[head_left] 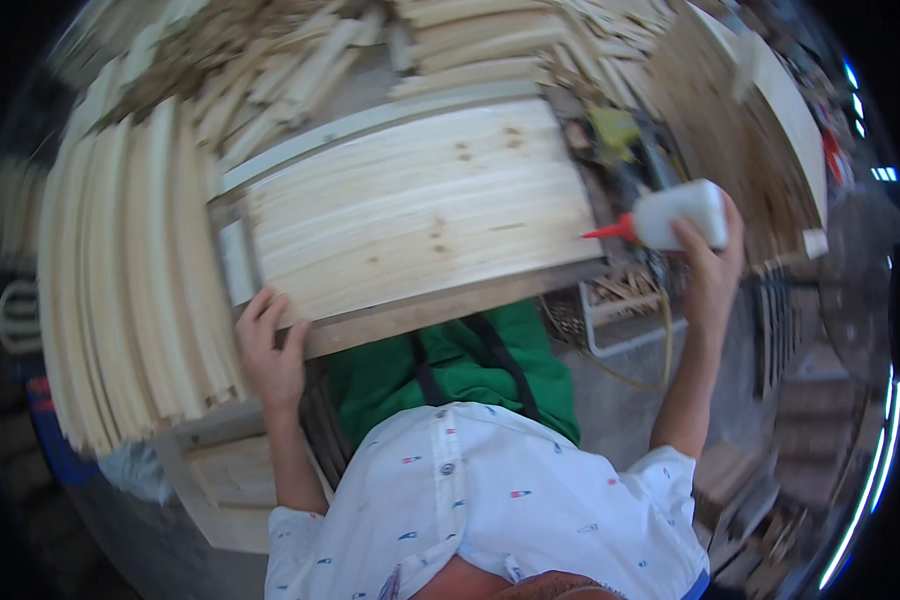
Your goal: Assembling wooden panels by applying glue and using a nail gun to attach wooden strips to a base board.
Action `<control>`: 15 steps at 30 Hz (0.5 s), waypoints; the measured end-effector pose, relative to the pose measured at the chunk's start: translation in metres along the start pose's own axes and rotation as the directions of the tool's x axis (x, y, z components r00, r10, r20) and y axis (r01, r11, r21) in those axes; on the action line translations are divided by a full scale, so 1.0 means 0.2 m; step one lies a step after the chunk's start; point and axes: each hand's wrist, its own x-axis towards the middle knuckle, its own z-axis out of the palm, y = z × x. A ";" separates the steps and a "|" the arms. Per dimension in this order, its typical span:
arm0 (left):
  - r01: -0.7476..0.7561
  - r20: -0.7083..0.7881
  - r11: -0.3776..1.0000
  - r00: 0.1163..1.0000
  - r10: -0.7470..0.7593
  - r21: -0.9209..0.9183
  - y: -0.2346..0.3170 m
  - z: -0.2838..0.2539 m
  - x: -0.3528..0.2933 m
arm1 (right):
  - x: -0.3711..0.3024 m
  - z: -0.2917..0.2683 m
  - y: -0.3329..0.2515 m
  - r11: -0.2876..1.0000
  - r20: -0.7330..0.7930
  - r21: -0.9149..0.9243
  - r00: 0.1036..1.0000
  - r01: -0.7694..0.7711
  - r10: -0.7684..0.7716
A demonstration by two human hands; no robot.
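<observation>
A pale wooden panel point(370, 210) lies flat in front of me, with knots showing in its face. My left hand point(273, 345) rests on its near left corner, fingers spread over the edge. In my right hand point(715, 245) is a white glue bottle point(678, 215) with a red pointed nozzle. The bottle is tipped on its side, and the nozzle points left over the panel's right edge. Whether the tip touches the wood I cannot tell. A light strip point(380, 122) runs along the panel's far edge, and a short pale block point(237, 262) sits by its left edge.
Long wooden strips point(135, 270) are stacked at my left. More loose wood pieces point(300, 75) pile up at the back. A yellow-green tool point(613, 135) lies beyond the panel's right end, near a large upright board point(730, 130). Below right stands a crate of offcuts point(620, 295).
</observation>
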 end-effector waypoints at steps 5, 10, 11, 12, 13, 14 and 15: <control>0.143 -0.225 0.979 0.968 -0.108 0.145 -0.06 -0.27 -0.19 | -0.05 0.29 -0.36 0.966 0.120 0.259 0.991 0.026 -0.059; 0.235 -0.336 0.950 0.929 -0.156 0.207 -0.06 -0.35 -0.33 | -0.08 0.35 -0.47 0.911 0.132 0.407 0.981 0.074 -0.139; 0.261 -0.361 0.943 0.916 -0.174 0.208 -0.06 -0.37 -0.36 | -0.09 0.35 -0.49 0.888 0.172 0.459 0.980 0.014 -0.104; 0.299 -0.381 0.934 0.901 -0.209 0.195 -0.06 -0.40 -0.39 | -0.11 0.37 -0.53 0.861 0.216 0.507 0.974 -0.048 -0.072; 0.307 -0.403 0.927 0.892 -0.203 0.214 -0.07 -0.44 -0.42 | -0.12 0.39 -0.57 0.849 0.227 0.526 0.970 -0.048 -0.086; 0.336 -0.427 0.914 0.878 -0.217 0.226 -0.07 -0.47 -0.45 | -0.13 0.40 -0.61 0.838 0.252 0.542 0.964 -0.065 -0.089; 0.374 -0.441 0.902 0.862 -0.251 0.217 -0.09 -0.51 -0.47 | -0.14 0.41 -0.64 0.837 0.263 0.543 0.960 -0.069 -0.091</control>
